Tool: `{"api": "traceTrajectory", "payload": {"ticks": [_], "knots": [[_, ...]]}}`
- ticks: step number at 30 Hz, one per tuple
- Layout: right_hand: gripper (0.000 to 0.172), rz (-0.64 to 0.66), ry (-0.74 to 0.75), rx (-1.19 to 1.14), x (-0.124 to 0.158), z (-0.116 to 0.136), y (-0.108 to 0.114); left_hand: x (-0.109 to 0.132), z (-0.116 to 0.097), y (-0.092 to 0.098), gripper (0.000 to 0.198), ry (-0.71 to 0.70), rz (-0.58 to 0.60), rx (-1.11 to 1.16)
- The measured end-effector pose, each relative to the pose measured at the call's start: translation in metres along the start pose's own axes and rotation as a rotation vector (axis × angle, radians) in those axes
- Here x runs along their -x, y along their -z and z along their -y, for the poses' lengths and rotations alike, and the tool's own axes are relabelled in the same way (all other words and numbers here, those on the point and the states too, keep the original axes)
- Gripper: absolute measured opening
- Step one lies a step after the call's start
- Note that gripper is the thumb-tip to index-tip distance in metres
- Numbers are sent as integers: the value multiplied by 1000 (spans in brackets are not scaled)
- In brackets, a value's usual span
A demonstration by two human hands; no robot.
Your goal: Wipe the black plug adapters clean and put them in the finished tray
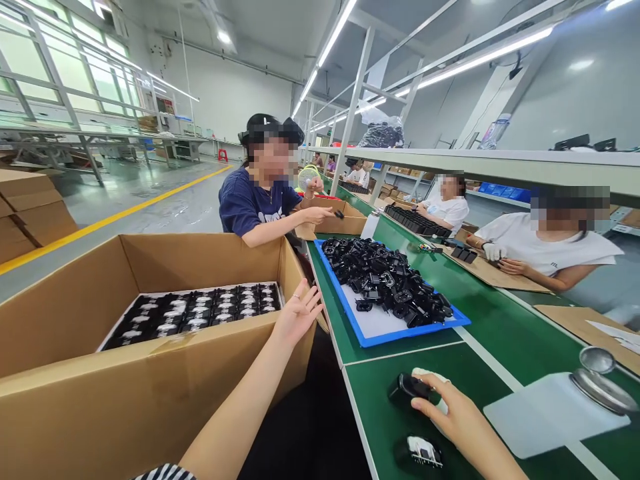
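Plastic, small and black: the part point(407, 388) under my right hand point(457, 417) sits on the green table point(500, 327) near its front edge, and my fingers are curled around its far side along with a bit of white cloth. I judge it light and rigid, with a smooth, glossy shell that could slip, so I would pinch it across its two short sides rather than on top. A second part point(419, 452) lies just in front of it, pale face up, untouched. My left hand point(299, 313) is open, fingers spread, holding nothing, hovering at the rim of the cardboard box point(125, 393) where rows of the same parts are packed in a tray.
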State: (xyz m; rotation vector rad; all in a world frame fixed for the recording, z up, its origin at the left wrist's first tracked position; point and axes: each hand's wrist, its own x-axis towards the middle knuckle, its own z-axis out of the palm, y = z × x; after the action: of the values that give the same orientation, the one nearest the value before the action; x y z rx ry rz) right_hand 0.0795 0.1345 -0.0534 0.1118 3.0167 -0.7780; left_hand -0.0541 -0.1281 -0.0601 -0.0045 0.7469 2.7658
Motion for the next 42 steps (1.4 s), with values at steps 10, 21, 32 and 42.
{"api": "traceTrajectory", "payload": {"ticks": [10, 21, 32, 42], "knots": [[32, -215, 33, -53, 7, 17, -3, -1, 2, 1, 81, -13, 8, -14], [42, -47, 13, -41, -5, -4, -1, 8, -47, -1, 34, -215, 40, 78], [37, -46, 90, 51, -2, 11, 4, 36, 25, -28, 22, -66, 531, -1123], [35, -190, 264, 190, -2, 0, -5, 39, 95, -61, 27, -253, 865, -1971]]}}
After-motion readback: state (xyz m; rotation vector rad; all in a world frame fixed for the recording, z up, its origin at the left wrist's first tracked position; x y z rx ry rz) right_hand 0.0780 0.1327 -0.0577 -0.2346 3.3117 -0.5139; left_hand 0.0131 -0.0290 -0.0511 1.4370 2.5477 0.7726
